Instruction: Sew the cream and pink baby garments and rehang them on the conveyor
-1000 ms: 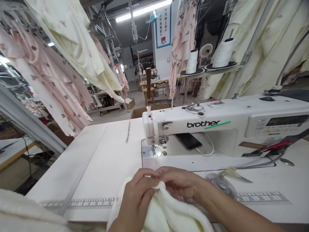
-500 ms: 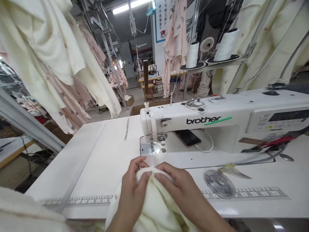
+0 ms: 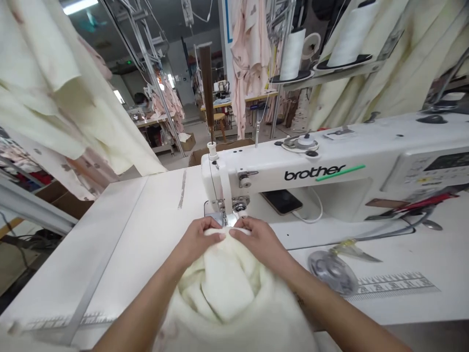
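Observation:
Cream fabric (image 3: 230, 288), bunched and hanging toward me over the table's front edge, fills the space between my forearms. My left hand (image 3: 200, 239) pinches its top edge from the left, thumb on the near side. Close beside it, my right hand (image 3: 256, 239) pinches the same edge from the right. Both sets of fingertips sit just in front of the needle and presser foot (image 3: 224, 218) of the white sewing machine (image 3: 318, 171). Whether the fabric edge lies under the foot is hidden by my fingers.
A phone (image 3: 282, 201) with a white cable lies under the machine arm. A clear round case (image 3: 331, 274) and thread snips (image 3: 357, 250) rest on the right of the table. Thread cones (image 3: 293, 54) stand behind; cream garments (image 3: 88, 112) hang at left.
Both hands have moved forward with the fabric edge, up to the presser foot. More of the fabric now shows between my arms. The camera view has also shifted.

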The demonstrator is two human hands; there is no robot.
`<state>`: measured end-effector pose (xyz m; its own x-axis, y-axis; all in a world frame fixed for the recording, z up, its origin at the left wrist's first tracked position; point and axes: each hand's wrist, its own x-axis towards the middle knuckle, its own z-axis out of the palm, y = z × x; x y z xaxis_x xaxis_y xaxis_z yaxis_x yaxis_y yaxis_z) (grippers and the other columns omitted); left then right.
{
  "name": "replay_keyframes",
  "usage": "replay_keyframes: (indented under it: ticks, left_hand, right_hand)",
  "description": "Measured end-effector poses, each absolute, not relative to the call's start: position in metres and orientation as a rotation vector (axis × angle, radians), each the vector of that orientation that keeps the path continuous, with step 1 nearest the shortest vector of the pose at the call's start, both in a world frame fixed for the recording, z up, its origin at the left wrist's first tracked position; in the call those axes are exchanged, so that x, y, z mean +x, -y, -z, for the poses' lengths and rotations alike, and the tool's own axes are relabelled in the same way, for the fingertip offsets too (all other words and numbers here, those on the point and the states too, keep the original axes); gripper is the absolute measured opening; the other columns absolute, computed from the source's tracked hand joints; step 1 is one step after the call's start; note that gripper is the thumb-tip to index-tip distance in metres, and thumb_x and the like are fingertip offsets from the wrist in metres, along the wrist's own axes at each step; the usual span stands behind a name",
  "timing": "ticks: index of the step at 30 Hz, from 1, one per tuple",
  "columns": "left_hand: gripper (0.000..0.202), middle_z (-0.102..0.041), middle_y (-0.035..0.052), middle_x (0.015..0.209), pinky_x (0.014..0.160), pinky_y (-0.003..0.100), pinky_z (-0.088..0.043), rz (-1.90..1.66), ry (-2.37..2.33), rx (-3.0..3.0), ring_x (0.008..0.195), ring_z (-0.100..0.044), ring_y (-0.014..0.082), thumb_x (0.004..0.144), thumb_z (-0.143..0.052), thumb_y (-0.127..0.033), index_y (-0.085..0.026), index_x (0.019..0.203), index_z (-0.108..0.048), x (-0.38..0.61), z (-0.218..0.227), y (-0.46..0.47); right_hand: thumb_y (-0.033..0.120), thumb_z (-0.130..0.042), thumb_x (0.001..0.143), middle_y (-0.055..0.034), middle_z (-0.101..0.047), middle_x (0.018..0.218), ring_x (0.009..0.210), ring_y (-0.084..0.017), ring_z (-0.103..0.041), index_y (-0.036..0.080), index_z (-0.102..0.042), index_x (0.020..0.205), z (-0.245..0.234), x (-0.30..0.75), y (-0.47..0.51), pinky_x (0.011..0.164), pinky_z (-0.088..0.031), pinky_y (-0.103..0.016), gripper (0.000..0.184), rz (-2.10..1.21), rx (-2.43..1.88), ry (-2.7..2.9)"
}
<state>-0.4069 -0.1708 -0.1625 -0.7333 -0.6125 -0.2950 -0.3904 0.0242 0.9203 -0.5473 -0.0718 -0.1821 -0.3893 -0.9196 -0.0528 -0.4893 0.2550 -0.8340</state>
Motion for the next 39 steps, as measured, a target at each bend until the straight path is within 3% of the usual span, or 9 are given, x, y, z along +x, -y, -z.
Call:
replay_keyframes:
  ticks: [4,8,13,21,32,39]
  left_hand:
    - [0.015,-0.058,0.0019,0.073,0.059,0.023,-0.037,1.398,2.434,1.150,0.067,-0.052,0.0149,0.072,-0.051,-0.027,-0.015,0.078,-0.058,-0.422,0.182,0.188]
    - [0.011,-0.059,0.0010,0.075,0.064,0.026,-0.035,1.210,2.502,1.243,0.072,-0.052,0.0169,0.069,-0.051,-0.021,-0.018,0.074,-0.059,-0.430,0.192,0.194]
    - [0.012,-0.057,-0.0014,0.061,0.054,0.024,-0.033,1.193,2.515,1.358,0.058,-0.051,0.0144,0.070,-0.049,-0.024,-0.018,0.070,-0.059,-0.438,0.191,0.196]
    - [0.016,-0.065,0.0023,0.082,0.066,0.027,-0.039,1.035,2.458,1.462,0.076,-0.057,0.0191,0.074,-0.046,-0.023,-0.020,0.081,-0.060,-0.446,0.197,0.193]
    - [0.015,-0.066,0.0061,0.093,0.069,0.030,-0.039,0.972,2.468,1.453,0.084,-0.059,0.0227,0.079,-0.045,-0.022,-0.018,0.083,-0.059,-0.445,0.199,0.192]
    - [0.012,-0.066,0.0061,0.089,0.074,0.030,-0.041,0.981,2.453,1.418,0.088,-0.060,0.0231,0.078,-0.047,-0.020,-0.018,0.083,-0.059,-0.446,0.200,0.194]
  right_hand:
    - [0.019,-0.051,0.076,-0.0023,-0.059,0.065,0.068,-0.020,-0.055,0.017,-0.058,0.071,0.193,-0.554,0.093,0.057,-0.030,-0.026,0.009,0.772,-1.278,-2.171]
    - [0.018,-0.050,0.074,-0.0023,-0.060,0.066,0.069,-0.020,-0.055,0.019,-0.060,0.072,0.196,-0.556,0.104,0.057,-0.029,-0.025,0.010,0.616,-1.282,-2.256]
    - [0.021,-0.048,0.076,-0.0021,-0.063,0.072,0.067,-0.018,-0.055,0.020,-0.059,0.071,0.198,-0.559,0.108,0.057,-0.032,-0.025,0.012,0.574,-1.261,-2.311]
    - [0.018,-0.047,0.076,-0.0021,-0.060,0.065,0.061,-0.017,-0.053,0.019,-0.059,0.072,0.199,-0.560,0.107,0.056,-0.032,-0.024,0.013,0.580,-1.257,-2.362]
    - [0.015,-0.047,0.073,-0.0020,-0.059,0.060,0.056,-0.017,-0.052,0.019,-0.060,0.070,0.198,-0.559,0.107,0.053,-0.031,-0.025,0.013,0.573,-1.287,-2.406]
    - [0.015,-0.048,0.075,-0.0040,-0.062,0.067,0.063,-0.018,-0.055,0.017,-0.059,0.070,0.205,-0.559,0.108,0.056,-0.033,-0.025,0.013,0.618,-1.331,-2.425]
